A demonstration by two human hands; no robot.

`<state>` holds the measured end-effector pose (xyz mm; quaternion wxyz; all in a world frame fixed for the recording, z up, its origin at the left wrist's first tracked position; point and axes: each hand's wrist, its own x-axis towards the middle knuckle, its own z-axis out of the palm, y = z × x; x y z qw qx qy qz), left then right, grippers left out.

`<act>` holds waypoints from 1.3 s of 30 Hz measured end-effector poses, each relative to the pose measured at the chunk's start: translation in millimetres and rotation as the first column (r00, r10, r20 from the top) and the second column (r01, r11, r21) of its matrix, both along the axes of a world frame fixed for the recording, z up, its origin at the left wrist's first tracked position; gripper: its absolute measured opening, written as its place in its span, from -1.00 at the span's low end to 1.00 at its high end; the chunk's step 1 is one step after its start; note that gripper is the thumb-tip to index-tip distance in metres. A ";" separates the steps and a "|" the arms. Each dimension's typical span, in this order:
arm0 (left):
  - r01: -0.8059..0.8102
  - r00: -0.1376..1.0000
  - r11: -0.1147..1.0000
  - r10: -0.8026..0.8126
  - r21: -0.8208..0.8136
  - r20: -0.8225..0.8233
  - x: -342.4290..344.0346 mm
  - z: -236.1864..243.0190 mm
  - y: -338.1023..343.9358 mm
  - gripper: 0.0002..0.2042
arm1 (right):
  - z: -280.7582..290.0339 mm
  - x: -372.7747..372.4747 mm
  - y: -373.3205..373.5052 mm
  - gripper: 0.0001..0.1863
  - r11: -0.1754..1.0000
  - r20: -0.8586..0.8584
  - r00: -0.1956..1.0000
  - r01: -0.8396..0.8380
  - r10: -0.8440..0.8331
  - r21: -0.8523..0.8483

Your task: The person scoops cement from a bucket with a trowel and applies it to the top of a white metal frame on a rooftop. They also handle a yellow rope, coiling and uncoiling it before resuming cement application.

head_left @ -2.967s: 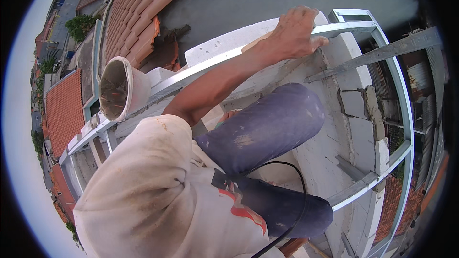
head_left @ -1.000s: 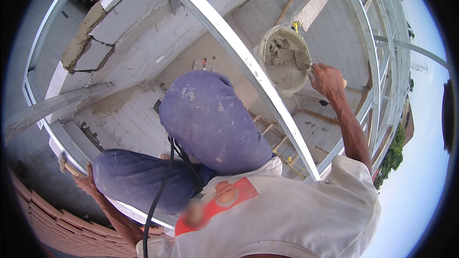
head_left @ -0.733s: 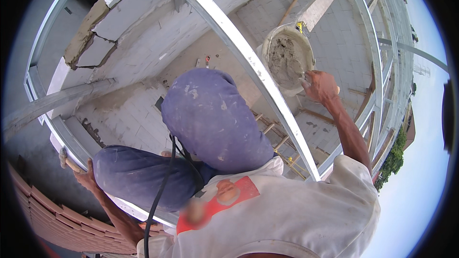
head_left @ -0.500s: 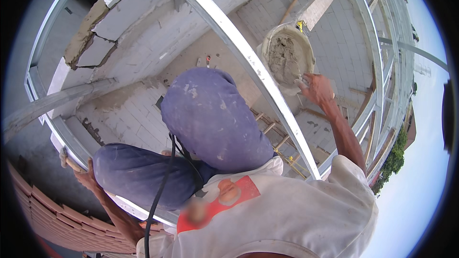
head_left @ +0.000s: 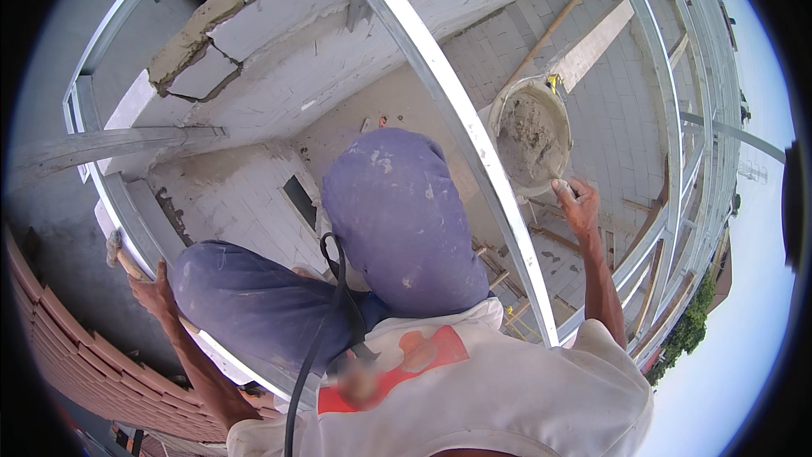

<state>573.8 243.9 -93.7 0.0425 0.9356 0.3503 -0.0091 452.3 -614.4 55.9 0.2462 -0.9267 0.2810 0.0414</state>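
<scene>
High on a metal scaffold frame (head_left: 457,118), one round bucket (head_left: 531,131) of grey, lumpy mortar hangs just beyond the pale diagonal rail. One right hand (head_left: 579,206) reaches up beside its lower rim, fingers curled on a small handle, seemingly a trowel's; the blade is hidden. One left hand (head_left: 152,288) is closed around a wooden-handled hammer (head_left: 118,256) near the ribbed terracotta roof tiles (head_left: 76,355). Two knees in dusty blue trousers (head_left: 397,220) bend above white block walls (head_left: 279,59).
</scene>
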 end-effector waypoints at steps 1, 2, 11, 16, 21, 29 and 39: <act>-0.033 0.999 0.999 0.033 -0.003 -0.003 0.9 8.2 -4.3 0.04 | 4.7 8.3 5.2 -0.52 0.998 0.049 0.998 -0.034 0.036 -0.048; -0.036 0.999 0.999 0.036 -0.010 0.006 1.8 14.5 -12.5 0.05 | 23.0 22.6 22.0 -0.54 0.997 0.043 0.998 -0.050 0.052 -0.064; -0.123 0.992 0.991 0.125 -0.059 0.023 9.7 35.3 -28.5 0.09 | 42.7 180.9 144.7 -0.68 0.862 0.152 0.872 -0.485 0.465 0.149; -0.155 0.987 0.983 0.158 -0.093 0.019 -2.6 31.2 -28.2 0.10 | 35.1 275.8 279.1 -0.75 0.623 0.052 0.648 -0.749 0.760 0.225; -0.173 0.983 0.975 0.180 -0.140 0.042 -2.7 43.7 -35.6 0.10 | 5.9 313.1 428.1 -0.79 0.418 0.001 0.463 -0.801 0.886 0.428; -0.181 0.981 0.969 0.191 -0.169 0.044 -3.6 51.2 -34.2 0.10 | -47.4 317.3 625.9 -0.77 0.288 0.006 0.590 -0.403 0.807 0.868; -0.155 0.981 0.977 0.170 -0.143 0.096 -5.5 45.1 -32.3 0.05 | -95.8 323.9 734.3 -0.71 -0.103 -0.052 0.824 0.132 0.564 0.986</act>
